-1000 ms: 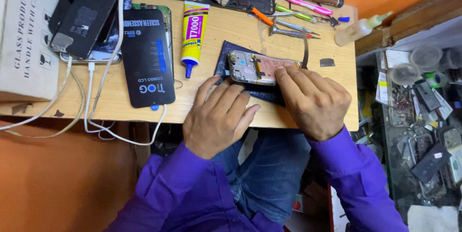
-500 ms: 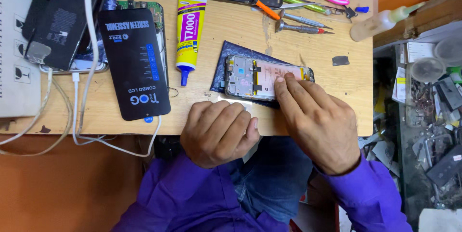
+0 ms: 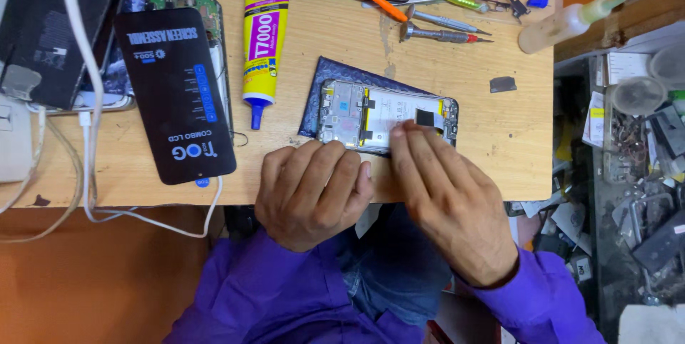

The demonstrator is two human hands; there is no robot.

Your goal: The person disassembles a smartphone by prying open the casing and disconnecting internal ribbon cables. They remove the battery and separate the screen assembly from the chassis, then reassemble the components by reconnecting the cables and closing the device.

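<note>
Head view, looking straight down: an opened phone (image 3: 385, 117) lies face down on a dark blue pouch (image 3: 335, 76) near the middle of the wooden desk (image 3: 457, 173), insides showing. The left hand (image 3: 310, 190) sits curled at the phone's near edge, fingers bunched together and resting against the frame rather than pinching anything. The right hand (image 3: 449, 205) lies flat, fingers pressed close together, with the fingertips (image 3: 407, 133) pushing down on the battery area. To the left there's a yellow glue tube (image 3: 262, 48), then a black screen box (image 3: 175, 94) with a white cable (image 3: 85, 137) running under it. Screwdrivers (image 3: 446, 30) and a clear squeeze bottle (image 3: 571, 23) lie along the far edge. My worry: the phone sits on a slick pouch close to the near desk edge, so a hard uneven push could skid it off, or flex the frame and crack something inside.
</note>
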